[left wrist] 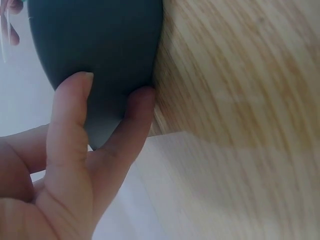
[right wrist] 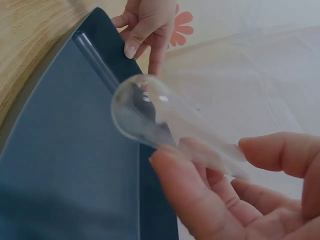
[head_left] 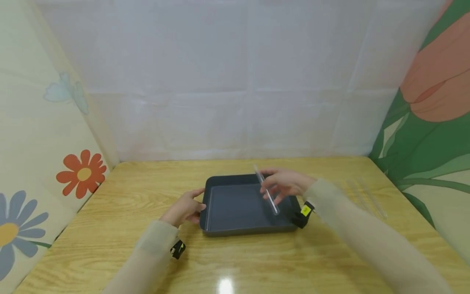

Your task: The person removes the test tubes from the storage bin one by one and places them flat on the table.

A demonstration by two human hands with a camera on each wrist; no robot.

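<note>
A dark grey-blue rectangular tray (head_left: 235, 206) sits on the wooden table. My left hand (head_left: 186, 208) holds its left end. In the left wrist view, fingertips (left wrist: 75, 90) press on the tray's outer wall, one of them low by the table. Over the tray's right part, my right hand (head_left: 288, 185) pinches a clear test tube (head_left: 266, 190) between thumb and fingers. The tube is tilted, its rounded end towards me and low over the tray; that end looms close in the right wrist view. Another clear tube (right wrist: 97, 62) lies inside the tray along its left wall.
Two more clear tubes lie on the table right of the tray, the outer tube (head_left: 373, 199) by my right forearm. A white sheet (head_left: 235, 81) hangs behind the table (head_left: 147, 179). Flower-printed cloths stand at both sides. Black camera straps (head_left: 302, 216) circle my wrists.
</note>
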